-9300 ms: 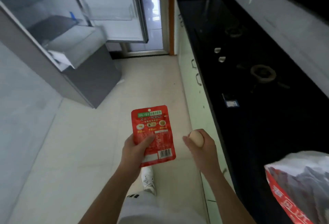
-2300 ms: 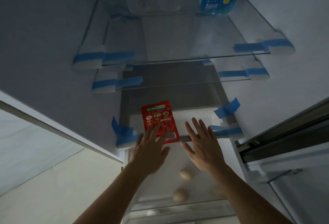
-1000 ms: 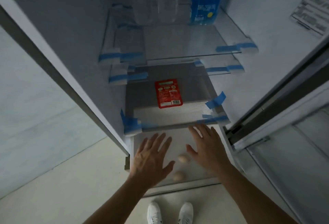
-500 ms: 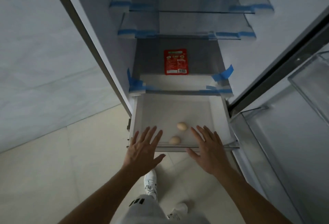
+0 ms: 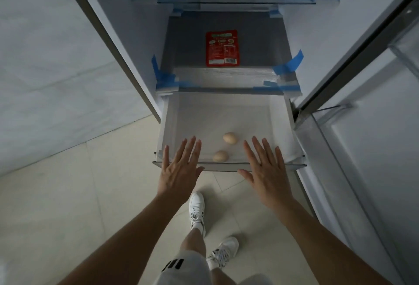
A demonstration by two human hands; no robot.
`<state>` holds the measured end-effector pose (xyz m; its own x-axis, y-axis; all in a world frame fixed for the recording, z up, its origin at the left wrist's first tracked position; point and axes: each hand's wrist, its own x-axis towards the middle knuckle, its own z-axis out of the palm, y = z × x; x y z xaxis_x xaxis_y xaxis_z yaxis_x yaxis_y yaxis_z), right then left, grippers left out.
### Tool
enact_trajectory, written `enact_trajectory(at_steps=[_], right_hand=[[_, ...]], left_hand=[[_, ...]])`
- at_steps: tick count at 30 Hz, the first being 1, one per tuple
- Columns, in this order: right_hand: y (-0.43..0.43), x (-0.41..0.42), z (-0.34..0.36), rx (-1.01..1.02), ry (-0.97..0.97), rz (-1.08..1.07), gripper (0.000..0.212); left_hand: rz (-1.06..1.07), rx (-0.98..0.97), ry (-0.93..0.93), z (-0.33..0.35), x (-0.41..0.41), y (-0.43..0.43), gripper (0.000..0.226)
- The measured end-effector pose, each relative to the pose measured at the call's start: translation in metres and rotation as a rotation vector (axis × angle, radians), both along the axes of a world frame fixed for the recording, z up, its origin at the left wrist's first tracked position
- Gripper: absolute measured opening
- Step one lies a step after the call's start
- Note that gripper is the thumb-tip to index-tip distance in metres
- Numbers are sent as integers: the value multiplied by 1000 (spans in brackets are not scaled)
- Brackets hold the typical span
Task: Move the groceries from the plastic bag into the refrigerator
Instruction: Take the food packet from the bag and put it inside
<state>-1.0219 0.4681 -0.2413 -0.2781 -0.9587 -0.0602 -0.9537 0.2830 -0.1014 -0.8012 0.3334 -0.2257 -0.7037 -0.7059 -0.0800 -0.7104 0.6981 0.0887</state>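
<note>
Since two tan eggs (image 5: 230,138) lie loose lower-centre in the clear plastic drawer (image 5: 226,167), push it shut slowly, evenly; left hand (image 5: 179,169) and right hand (image 5: 265,169) flat, fingers (image 5: 191,148) wide, holding nothing; red foil packet (image 5: 222,48) on grey shelf (image 5: 186,42), upper centre

The packet (image 5: 222,48) has left the left hand (image 5: 179,169) — it now lies flat on the shelf (image 5: 226,76), back from the middle of its front edge, and the fingers that touched it two seconds ago have drawn away. The right hand (image 5: 265,171) no longer holds an egg; two eggs (image 5: 230,138) lie in the drawer (image 5: 229,167) near its front edge. Both hands, empty with straight fingers, have come down from the shelf to the drawer's front rim — left by the left corner, right toward the right one.
</note>
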Motion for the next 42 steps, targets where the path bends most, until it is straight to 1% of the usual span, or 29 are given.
enact_trajectory(at_steps=[4,10,14,17,21,23,25,27,29,33,39,42], right_hand=[[-3,-1,-5,-44,2,-45,69],[-4,-1,-6,-57,19,-61,67],[-5,-4,-8,-51,17,-45,77],[-9,-9,-8,-46,38,-41,78],[-21,-17,-9,-45,82,-36,71],[-30,-21,-8,-42,98,-34,68],[-40,-24,-8,-34,113,-45,70],[-50,-26,-10,-26,109,-64,73],[-58,-27,-13,-33,127,-65,70],[-74,-38,-17,-61,163,-48,73],[-107,-55,-17,-112,188,-111,86],[-119,-63,-19,-127,217,-121,88]], left_hand=[[-41,16,-19,0,-2,-7,72],[-85,13,-48,-5,0,-17,78],[-109,10,-72,-10,-2,-21,81],[-110,2,-81,-11,-6,-25,82],[-105,-12,-80,-9,-14,-35,77],[-105,-21,-75,-9,-18,-44,72],[-111,-29,-76,-10,-22,-55,65],[-116,-27,-84,-11,-25,-66,67],[-113,-29,-66,-14,-27,-76,69],[-95,-56,-32,-19,-37,-92,75],[-107,-112,-9,-19,-55,-121,75],[-117,-159,-3,-24,-61,-134,76]])
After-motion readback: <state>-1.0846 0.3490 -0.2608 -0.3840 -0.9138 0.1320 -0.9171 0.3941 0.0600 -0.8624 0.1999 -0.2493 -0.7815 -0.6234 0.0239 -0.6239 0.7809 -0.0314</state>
